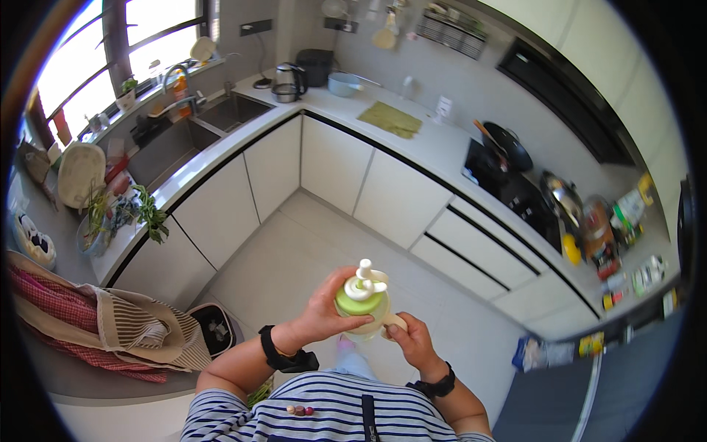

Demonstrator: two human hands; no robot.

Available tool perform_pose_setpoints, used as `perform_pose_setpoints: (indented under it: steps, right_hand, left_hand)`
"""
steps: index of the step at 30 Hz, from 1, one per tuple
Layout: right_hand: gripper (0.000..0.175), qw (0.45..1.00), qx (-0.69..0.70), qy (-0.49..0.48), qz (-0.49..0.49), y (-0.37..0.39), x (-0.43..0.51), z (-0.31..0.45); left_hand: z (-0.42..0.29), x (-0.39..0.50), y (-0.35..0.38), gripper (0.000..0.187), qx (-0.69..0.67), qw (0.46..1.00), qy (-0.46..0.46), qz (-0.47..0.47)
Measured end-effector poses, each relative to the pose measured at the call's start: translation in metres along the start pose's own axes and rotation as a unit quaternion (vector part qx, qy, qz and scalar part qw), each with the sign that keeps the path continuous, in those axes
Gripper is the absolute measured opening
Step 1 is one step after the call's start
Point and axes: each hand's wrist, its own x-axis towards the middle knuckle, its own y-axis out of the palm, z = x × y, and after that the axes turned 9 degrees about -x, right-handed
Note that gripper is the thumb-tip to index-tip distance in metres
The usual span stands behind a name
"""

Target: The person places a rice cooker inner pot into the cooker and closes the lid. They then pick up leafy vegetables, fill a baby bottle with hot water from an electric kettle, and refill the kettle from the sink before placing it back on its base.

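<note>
A clear drinking cup [362, 327] with a light green lid [360, 303] is held upright in front of my body. On top of the lid sits a white spout piece [364, 280] with a loop beside it. My left hand [326, 305] wraps around the left side of the cup at the lid, thumb across its near face. The cup's cream handle [395, 321] is in the grip of my right hand [414, 340]. Whether the cup holds any liquid I cannot tell.
An L-shaped white counter [337, 108] carries a sink [171, 152], an electric kettle [287, 83], a blue pot [343, 84] and a green cloth [390, 119]. A wok [511, 145] rests on the black hob [511, 193]. Leafy greens [152, 214] overhang the left edge. A bin [212, 329] stands below aprons [138, 326].
</note>
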Motion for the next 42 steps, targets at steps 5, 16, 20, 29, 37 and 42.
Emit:
perform_pose_setpoints:
  steps: [5,16,20,29,37,42]
  right_hand:
    - [0.024,0.991,0.003,-0.059,0.124,-0.02,0.168,0.017]
    - [0.03,0.956,0.011,-0.128,0.265,0.075,0.468,0.032]
    - [0.03,0.951,0.011,-0.135,0.278,0.111,0.558,0.044]
    - [0.031,0.936,0.037,-0.173,0.304,0.186,0.759,0.04]
    - [0.03,0.886,0.069,-0.172,0.426,0.234,0.9,0.01]
    - [0.029,0.852,0.09,-0.121,0.501,0.249,0.949,-0.005]
  left_hand:
    - [0.028,0.085,-0.054,0.073,0.047,0.983,0.007,-0.177]
    - [0.063,0.207,-0.268,0.067,-0.008,0.911,0.07,-0.407]
    - [0.068,0.256,-0.349,0.066,0.042,0.901,0.105,-0.419]
    - [0.078,0.339,-0.485,0.073,0.192,0.835,0.141,-0.496]
    - [0.116,0.403,-0.546,0.068,0.239,0.755,0.114,-0.599]
    - [0.138,0.421,-0.563,0.069,0.253,0.716,0.11,-0.642]
